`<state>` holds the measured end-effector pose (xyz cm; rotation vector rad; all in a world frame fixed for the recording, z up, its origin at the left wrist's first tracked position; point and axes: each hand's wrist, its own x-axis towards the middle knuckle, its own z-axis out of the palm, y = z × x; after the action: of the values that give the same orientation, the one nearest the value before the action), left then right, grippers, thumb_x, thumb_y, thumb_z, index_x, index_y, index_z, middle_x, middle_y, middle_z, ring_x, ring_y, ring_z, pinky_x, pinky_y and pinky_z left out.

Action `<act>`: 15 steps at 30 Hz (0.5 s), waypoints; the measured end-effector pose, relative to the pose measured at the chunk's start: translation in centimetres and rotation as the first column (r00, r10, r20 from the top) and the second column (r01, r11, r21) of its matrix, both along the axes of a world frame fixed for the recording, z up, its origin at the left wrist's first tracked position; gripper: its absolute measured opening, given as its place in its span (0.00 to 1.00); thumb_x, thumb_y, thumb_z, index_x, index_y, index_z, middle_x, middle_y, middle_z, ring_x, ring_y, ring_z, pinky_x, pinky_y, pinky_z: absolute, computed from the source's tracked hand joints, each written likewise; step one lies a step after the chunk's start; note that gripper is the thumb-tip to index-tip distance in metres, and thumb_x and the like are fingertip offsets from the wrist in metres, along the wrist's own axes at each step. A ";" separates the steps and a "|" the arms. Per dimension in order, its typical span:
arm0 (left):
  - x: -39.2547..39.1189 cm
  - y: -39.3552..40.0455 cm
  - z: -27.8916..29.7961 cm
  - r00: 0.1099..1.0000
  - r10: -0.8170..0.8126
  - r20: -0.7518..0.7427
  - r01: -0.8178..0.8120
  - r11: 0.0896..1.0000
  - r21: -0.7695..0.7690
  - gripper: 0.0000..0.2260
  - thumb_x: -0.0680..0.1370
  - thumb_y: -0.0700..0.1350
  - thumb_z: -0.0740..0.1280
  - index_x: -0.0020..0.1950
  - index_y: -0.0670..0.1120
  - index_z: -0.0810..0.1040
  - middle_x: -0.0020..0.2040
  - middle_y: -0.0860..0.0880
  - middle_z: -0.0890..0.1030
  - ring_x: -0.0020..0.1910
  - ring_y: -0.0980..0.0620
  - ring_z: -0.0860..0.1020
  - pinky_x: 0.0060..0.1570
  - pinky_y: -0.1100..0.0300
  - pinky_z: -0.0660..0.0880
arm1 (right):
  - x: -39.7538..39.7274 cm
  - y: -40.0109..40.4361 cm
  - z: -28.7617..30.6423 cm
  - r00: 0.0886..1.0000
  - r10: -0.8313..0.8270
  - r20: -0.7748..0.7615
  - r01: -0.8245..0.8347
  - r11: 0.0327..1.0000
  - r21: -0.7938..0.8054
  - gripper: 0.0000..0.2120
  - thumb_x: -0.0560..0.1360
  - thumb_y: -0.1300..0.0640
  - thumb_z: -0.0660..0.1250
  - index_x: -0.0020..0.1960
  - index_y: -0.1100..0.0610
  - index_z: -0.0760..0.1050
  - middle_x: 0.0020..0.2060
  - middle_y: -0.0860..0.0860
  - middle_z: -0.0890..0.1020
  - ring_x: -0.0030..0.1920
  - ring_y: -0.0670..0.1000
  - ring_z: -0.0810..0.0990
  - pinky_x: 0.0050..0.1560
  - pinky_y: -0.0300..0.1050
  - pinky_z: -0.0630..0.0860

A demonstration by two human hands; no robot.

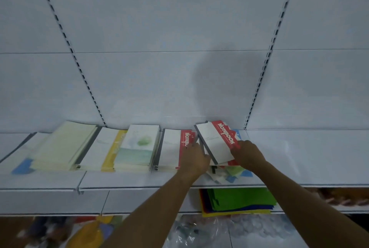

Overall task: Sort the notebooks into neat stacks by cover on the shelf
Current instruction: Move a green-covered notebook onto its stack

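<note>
notebooks lie in a row on the white shelf (139, 179). both hands hold one red notebook (218, 140), white with a red band and a grey spine. it is tilted, its far end up near the back wall (159, 67). the left hand (194, 157) grips its left edge by the spine, fingers curled round it. the right hand (248, 154) grips its right side at the red band, fingers curled under it. below that notebook sits a loose pile (231, 172) with blue, green and red bits showing. just left of the left hand is a red stack (171, 147) with the same white and red cover, and the hand covers part of it. next to the left comes a green stack (137, 145) with a soft green blob on top. it lies partly on a yellow stack (99, 147), white with a yellow band. further left is a pale stack (63, 143), plain cream, set at a slant. at the far left a blue corner (23, 166) peeks out from under it. under the shelf lie flat coloured sheets (237, 200), green on top, with blue and yellow below.
</note>
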<state>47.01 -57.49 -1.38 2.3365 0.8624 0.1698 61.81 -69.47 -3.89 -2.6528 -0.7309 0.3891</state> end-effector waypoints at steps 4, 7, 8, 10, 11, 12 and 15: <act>0.5 1.1 -1.4 0.998 0.007 -0.057 -0.007 1.000 0.013 0.13 0.77 0.46 0.64 0.58 0.41 0.75 0.57 0.45 0.76 0.60 0.46 0.73 0.58 0.55 0.73 | -0.1 1.1 -0.7 0.997 -0.013 -0.077 0.014 1.000 0.008 0.14 0.77 0.49 0.60 0.51 0.59 0.76 0.43 0.53 0.81 0.43 0.52 0.80 0.46 0.47 0.79; 1.1 1.4 -2.1 0.995 0.041 -0.087 -0.039 0.999 0.030 0.12 0.77 0.49 0.63 0.54 0.42 0.76 0.54 0.45 0.76 0.56 0.48 0.74 0.52 0.55 0.74 | -0.3 1.8 -1.6 0.998 -0.040 0.042 0.042 0.999 -0.026 0.19 0.77 0.47 0.59 0.59 0.60 0.72 0.52 0.57 0.78 0.53 0.56 0.78 0.55 0.50 0.77; 1.4 1.3 -2.1 0.992 0.059 -0.111 -0.054 0.997 0.048 0.14 0.78 0.51 0.63 0.55 0.42 0.77 0.56 0.45 0.75 0.58 0.47 0.73 0.53 0.55 0.73 | -0.3 1.9 -1.4 0.996 -0.066 0.058 0.068 0.997 -0.029 0.20 0.77 0.46 0.59 0.60 0.60 0.72 0.53 0.57 0.77 0.54 0.57 0.78 0.56 0.50 0.76; 1.8 1.1 -2.4 0.985 0.074 -0.159 -0.059 0.994 0.094 0.18 0.78 0.55 0.61 0.58 0.43 0.76 0.61 0.44 0.72 0.62 0.46 0.68 0.57 0.51 0.71 | -0.2 2.2 -1.1 0.994 -0.110 0.018 0.110 0.994 0.002 0.19 0.77 0.46 0.59 0.58 0.59 0.72 0.52 0.57 0.78 0.52 0.57 0.79 0.55 0.49 0.76; 2.1 1.0 -2.5 0.982 0.080 -0.174 -0.062 0.992 0.109 0.20 0.77 0.56 0.61 0.61 0.43 0.74 0.63 0.44 0.70 0.63 0.45 0.67 0.59 0.49 0.70 | 0.0 2.4 -1.2 0.994 -0.109 -0.011 0.109 0.994 0.027 0.16 0.77 0.47 0.59 0.55 0.59 0.73 0.49 0.56 0.79 0.50 0.57 0.79 0.52 0.48 0.77; 2.4 0.9 -2.6 0.978 0.093 -0.184 -0.074 0.991 0.111 0.22 0.77 0.58 0.61 0.63 0.43 0.73 0.64 0.43 0.69 0.64 0.45 0.66 0.60 0.48 0.69 | -0.1 2.5 -1.1 0.995 -0.090 -0.034 0.091 0.996 0.024 0.13 0.77 0.49 0.59 0.50 0.58 0.73 0.46 0.55 0.80 0.46 0.55 0.80 0.48 0.46 0.77; 3.0 0.7 -3.1 0.962 0.165 -0.219 -0.141 0.983 0.119 0.26 0.75 0.60 0.65 0.66 0.44 0.69 0.67 0.43 0.67 0.66 0.44 0.65 0.61 0.47 0.69 | 0.1 2.4 -2.2 0.994 -0.090 -0.062 0.093 0.995 0.046 0.14 0.79 0.50 0.55 0.39 0.55 0.71 0.38 0.52 0.80 0.35 0.48 0.78 0.43 0.43 0.80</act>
<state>49.98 -56.76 -4.43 2.4166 1.1740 0.0090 61.95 -67.06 -6.04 -2.6055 -0.5900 0.4187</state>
